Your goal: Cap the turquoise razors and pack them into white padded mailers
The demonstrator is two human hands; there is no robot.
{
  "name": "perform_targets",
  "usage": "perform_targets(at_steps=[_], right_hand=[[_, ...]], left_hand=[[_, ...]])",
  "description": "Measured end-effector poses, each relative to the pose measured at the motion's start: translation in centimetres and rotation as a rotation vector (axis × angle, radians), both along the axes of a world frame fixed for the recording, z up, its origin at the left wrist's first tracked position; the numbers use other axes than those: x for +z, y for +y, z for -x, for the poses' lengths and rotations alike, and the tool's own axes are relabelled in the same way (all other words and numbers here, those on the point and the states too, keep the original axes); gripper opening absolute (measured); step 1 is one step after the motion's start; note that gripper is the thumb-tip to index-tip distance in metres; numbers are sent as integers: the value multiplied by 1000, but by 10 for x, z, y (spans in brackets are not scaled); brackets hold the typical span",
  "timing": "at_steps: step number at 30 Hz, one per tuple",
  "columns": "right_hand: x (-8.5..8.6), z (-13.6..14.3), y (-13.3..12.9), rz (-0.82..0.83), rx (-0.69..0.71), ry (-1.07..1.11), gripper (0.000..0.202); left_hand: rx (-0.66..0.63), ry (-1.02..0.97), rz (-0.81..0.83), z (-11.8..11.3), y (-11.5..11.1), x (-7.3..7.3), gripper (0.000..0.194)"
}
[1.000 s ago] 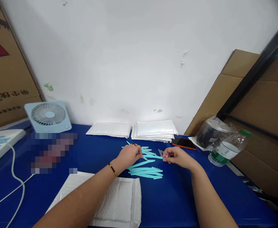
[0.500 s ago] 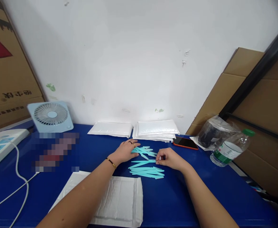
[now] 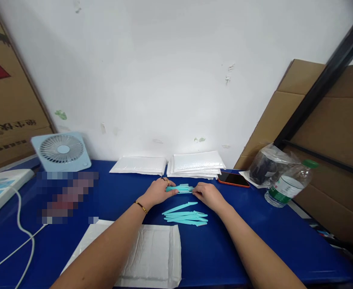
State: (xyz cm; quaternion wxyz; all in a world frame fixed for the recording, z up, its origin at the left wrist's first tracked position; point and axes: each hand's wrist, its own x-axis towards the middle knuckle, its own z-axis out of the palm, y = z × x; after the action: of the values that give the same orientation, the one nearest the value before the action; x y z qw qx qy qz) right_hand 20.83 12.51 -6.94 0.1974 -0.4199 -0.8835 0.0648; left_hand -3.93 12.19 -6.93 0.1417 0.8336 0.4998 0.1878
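Note:
In the head view, my left hand (image 3: 160,190) is closed round the left ends of a bundle of turquoise eyebrow razors (image 3: 182,188). At the bundle's other side, my right hand (image 3: 208,194) pinches the right ends with its fingertips. The razors between my hands lie roughly side by side. Nearer to me, a single razor (image 3: 179,207) lies slanted on the blue table, just beyond a loose group of several razors (image 3: 186,218). Under my left forearm is a white padded mailer (image 3: 155,253), partly hidden by the arm.
Two piles of white padded mailers (image 3: 196,162) lie against the wall. A phone (image 3: 233,179), a wrapped dark object (image 3: 263,166) and a water bottle (image 3: 289,184) stand to the right. At the left are a blue fan (image 3: 63,149), a power strip (image 3: 6,188) and a white cable (image 3: 21,212).
The razors under my left hand were fanned out and are now gathered into a tighter bundle. My right hand has moved away from me, from the nearer razors to the bundle's right ends.

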Motion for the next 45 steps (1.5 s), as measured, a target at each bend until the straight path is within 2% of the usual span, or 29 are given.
perform_targets(at_steps=[3, 6, 9, 12, 14, 16, 21, 26, 38, 42, 45], right_hand=[[9, -20, 2, 14, -58, 136, 18], [21, -60, 1, 50, -198, 226, 18], [24, -92, 0, 195, -233, 163, 15], [18, -99, 0, 387, -262, 89, 15], [14, -94, 0, 459, -294, 50, 15], [11, -86, 0, 440, -292, 27, 12], [10, -58, -5, 426, -125, 94, 16], [8, -34, -8, 440, 1, 168, 17], [1, -18, -7, 473, 47, 265, 20], [-5, -1, -7, 400, 41, 265, 15], [-4, 0, -4, 329, 30, 253, 15]], left_hand=[[3, 62, -17, -1, -2, 1, 40], [20, 33, -33, -3, -4, 4, 39], [39, -22, -52, -8, -10, 10, 33], [-44, 1, -15, -15, -18, 16, 24], [-91, 52, 14, -20, -23, 16, 21], [-97, 94, 48, -24, -27, 15, 17], [-37, 118, 119, -30, -30, 12, 14], [-9, 133, 60, -30, -31, 14, 10], [-27, 127, 26, -31, -30, 12, 13], [-29, 127, -6, -29, -26, 8, 13], [4, 137, -24, -27, -20, 5, 12]])
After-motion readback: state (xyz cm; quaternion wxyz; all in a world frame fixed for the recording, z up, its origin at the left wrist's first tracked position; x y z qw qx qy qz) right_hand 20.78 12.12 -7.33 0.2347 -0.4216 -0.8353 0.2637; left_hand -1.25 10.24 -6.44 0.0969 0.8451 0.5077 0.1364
